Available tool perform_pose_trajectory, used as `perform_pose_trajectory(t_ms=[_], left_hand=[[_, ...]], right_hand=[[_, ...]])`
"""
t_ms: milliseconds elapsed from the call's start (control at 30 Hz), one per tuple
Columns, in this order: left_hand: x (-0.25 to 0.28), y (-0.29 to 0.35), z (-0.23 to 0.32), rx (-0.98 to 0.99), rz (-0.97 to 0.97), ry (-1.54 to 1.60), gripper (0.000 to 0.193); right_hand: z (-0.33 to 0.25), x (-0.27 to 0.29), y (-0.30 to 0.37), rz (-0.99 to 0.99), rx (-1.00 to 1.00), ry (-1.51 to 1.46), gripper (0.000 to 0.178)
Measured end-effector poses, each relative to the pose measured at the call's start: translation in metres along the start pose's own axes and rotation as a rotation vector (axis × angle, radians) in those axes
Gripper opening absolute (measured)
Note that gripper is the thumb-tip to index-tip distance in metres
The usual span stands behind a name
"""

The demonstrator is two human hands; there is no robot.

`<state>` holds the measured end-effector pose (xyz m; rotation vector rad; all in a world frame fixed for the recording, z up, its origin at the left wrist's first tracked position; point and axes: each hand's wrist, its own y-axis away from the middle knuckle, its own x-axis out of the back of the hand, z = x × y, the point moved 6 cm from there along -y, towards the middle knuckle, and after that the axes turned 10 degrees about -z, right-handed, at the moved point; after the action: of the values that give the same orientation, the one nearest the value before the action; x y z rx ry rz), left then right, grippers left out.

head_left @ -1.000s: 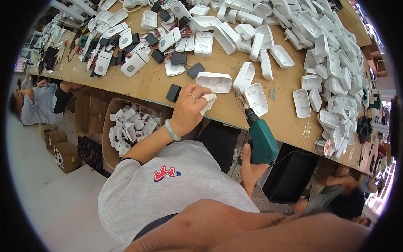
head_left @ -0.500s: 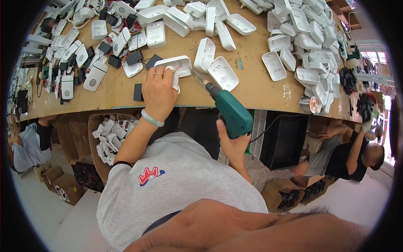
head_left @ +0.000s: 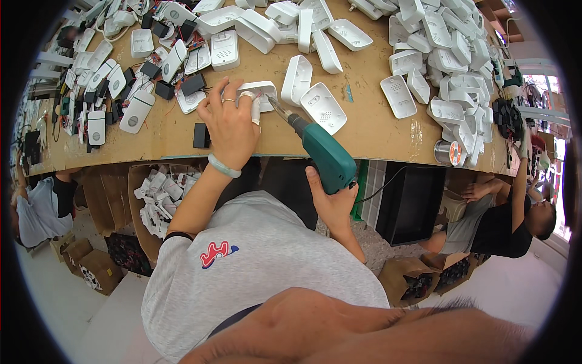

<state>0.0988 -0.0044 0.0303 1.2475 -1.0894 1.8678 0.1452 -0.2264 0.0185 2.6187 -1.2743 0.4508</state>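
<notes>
My right hand [head_left: 333, 203] is wrapped around the handle of a green soldering gun [head_left: 328, 159] with a cord. Its metal tip points up and left into a shallow white plastic housing [head_left: 267, 88] at the front of the table. My left hand [head_left: 233, 124] is bent over the near left end of that housing and holds it, and covers part of it. White wrapping [head_left: 255, 112] shows around one of its fingers. Thin red wire is visible inside the housing by the tip. Just left of my left wrist lies a small black box [head_left: 201, 135].
Two open white housings [head_left: 322, 108] lie right of the tip. A large heap of housings [head_left: 445, 54] and a solder spool [head_left: 447, 152] sit at right. Assembled white units [head_left: 138, 111] and black boxes crowd the left. Below the table stands a carton [head_left: 140, 209]; co-workers [head_left: 494, 230] sit both sides.
The soldering gun has shifted slightly left and up, its tip further into the housing. My left fingers have spread and moved a little, now covering a black box. The right co-worker's arm has moved.
</notes>
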Motion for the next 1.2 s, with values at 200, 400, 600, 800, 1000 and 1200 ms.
perform_pose_trajectory(t_ms=[200, 400, 600, 800, 1000, 1200], left_hand=[[-0.001, -0.004, -0.004, 0.056, 0.006, -0.007, 0.015], [0.003, -0.010, 0.000, 0.047, 0.018, -0.035, 0.015], [-0.002, -0.009, -0.001, 0.043, -0.057, -0.068, 0.017], [-0.003, -0.010, 0.000, 0.044, -0.055, -0.063, 0.017], [-0.002, -0.010, -0.001, 0.046, -0.058, -0.049, 0.019], [-0.003, -0.010, -0.002, 0.049, -0.058, -0.059, 0.020]], right_hand=[[-0.004, -0.001, -0.004, -0.010, -0.004, 0.018, 0.030], [-0.007, -0.006, -0.013, -0.044, 0.001, 0.053, 0.029], [-0.008, -0.008, -0.020, -0.038, 0.054, 0.084, 0.027], [-0.007, -0.010, -0.023, -0.046, 0.044, 0.085, 0.026], [-0.008, -0.011, -0.024, -0.051, 0.038, 0.096, 0.026], [-0.010, -0.011, -0.026, -0.063, 0.033, 0.106, 0.025]])
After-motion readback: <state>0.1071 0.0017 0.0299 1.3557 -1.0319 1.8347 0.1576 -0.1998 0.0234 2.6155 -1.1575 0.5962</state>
